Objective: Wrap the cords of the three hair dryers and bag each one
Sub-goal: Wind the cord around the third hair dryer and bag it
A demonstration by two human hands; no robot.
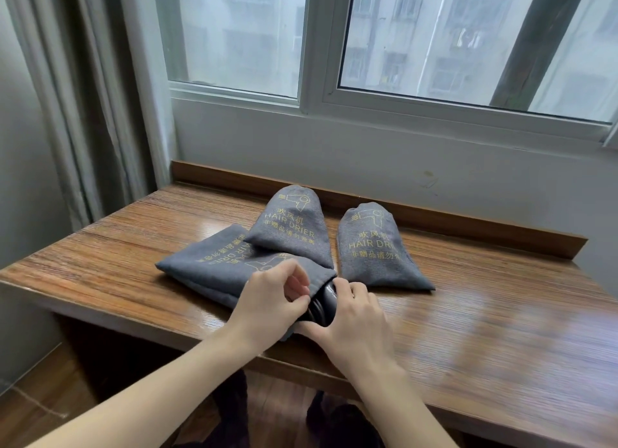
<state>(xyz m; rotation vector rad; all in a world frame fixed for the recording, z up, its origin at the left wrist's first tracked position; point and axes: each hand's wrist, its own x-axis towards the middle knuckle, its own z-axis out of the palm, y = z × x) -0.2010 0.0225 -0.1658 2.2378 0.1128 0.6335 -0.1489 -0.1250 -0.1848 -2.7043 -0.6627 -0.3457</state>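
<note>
Three grey cloth bags with gold "HAIR DRIER" print lie on the wooden table [468, 330]. The nearest bag [214, 270] lies on its side with its mouth toward me. A black hair dryer [322, 305] with wound cord shows in that mouth. My left hand [271, 300] pinches the bag's rim at the opening. My right hand [351, 317] holds the dryer's end at the mouth. A second bag [294, 227] rests partly on the nearest one. The third bag [374, 250] lies apart to the right; both look filled.
The table stands against a white wall under a window [401, 46], with a raised wooden lip [434, 217] along its back. A curtain [83, 96] hangs at the left. The table's front edge [167, 327] runs close to my arms.
</note>
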